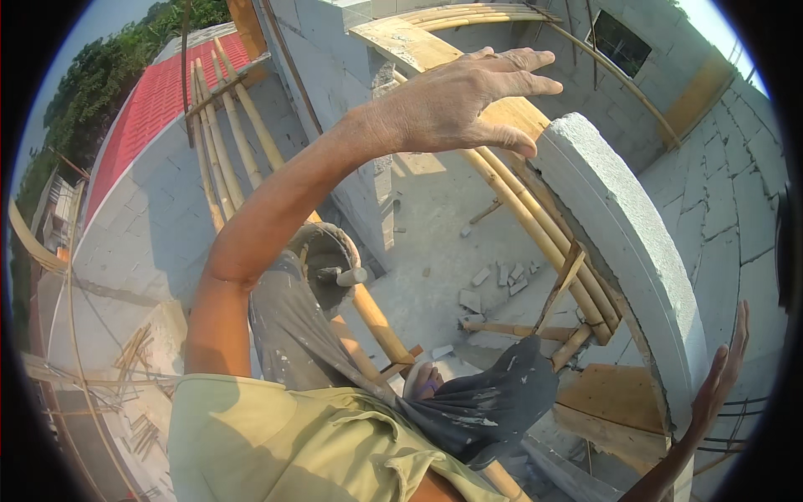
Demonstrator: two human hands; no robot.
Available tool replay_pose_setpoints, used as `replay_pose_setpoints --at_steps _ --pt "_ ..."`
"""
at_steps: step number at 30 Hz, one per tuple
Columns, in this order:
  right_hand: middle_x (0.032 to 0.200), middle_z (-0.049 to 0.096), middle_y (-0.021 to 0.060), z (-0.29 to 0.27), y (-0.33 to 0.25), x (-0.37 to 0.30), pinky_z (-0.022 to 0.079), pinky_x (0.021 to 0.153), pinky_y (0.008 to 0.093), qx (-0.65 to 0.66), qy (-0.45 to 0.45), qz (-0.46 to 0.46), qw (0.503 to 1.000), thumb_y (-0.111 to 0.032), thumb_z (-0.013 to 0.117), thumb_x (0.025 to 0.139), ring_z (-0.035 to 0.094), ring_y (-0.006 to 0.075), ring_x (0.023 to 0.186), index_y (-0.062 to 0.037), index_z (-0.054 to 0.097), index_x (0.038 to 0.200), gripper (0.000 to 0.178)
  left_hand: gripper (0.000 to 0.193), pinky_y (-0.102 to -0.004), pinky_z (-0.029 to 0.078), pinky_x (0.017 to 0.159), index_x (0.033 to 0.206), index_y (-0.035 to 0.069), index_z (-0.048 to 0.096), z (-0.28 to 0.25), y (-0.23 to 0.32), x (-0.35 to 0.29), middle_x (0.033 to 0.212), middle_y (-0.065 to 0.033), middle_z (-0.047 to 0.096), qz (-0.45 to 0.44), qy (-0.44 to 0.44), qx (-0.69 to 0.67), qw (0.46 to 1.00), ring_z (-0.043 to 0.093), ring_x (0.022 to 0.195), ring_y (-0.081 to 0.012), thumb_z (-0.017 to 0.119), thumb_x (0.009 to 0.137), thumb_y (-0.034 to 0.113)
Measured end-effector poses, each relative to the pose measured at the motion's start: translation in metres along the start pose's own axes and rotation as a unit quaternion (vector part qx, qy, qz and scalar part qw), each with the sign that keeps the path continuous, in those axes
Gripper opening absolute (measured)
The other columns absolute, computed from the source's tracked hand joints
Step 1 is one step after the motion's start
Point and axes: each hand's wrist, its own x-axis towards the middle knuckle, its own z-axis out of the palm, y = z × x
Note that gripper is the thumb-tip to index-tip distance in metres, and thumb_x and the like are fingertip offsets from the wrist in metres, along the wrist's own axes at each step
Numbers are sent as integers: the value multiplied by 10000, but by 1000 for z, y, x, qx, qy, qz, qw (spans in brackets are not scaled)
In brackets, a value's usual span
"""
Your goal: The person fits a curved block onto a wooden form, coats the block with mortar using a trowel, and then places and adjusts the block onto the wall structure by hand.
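My left hand (468, 100) is raised with fingers stretched out and apart, above a wooden board and close to the far end of a long pale concrete block (631, 222). Nothing shows in its grasp. At the block's near right end, my right hand (721, 372) is held upright with its fingers extended. Whether its palm touches the block cannot be made out. The block rests on edge along a curved line, with rough grey mortar (577, 230) under its inner side. Beyond it, the wooden board (418, 42) continues the same line.
A bucket (350, 243) with a tool handle (351, 277) in it stands by my left leg. Bamboo poles (535, 226) run beside the block. Far below, broken block pieces (471, 299) lie on the floor. Block walls (711, 184) surround the area; a red roof (146, 109) is at left.
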Motion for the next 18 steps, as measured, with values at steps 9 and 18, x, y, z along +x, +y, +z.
replay_pose_setpoints --at_steps 9,18 --pt "1224 697 197 50 -251 -21 528 968 503 290 -47 -289 911 -377 739 917 672 375 1167 -34 668 1269 497 870 -475 344 1234 1512 96 542 -77 -64 -206 1629 -175 431 -499 -55 44 864 410 1507 -330 848 800 491" --pt "1275 681 162 181 -417 -7 479 1069 466 145 -414 -430 789 -308 686 959 644 353 1216 -43 645 1322 451 1212 -452 444 1154 1529 -54 441 -38 -108 -330 1506 -262 540 -582 -411 -48 700 520 1412 -366 933 585 526"
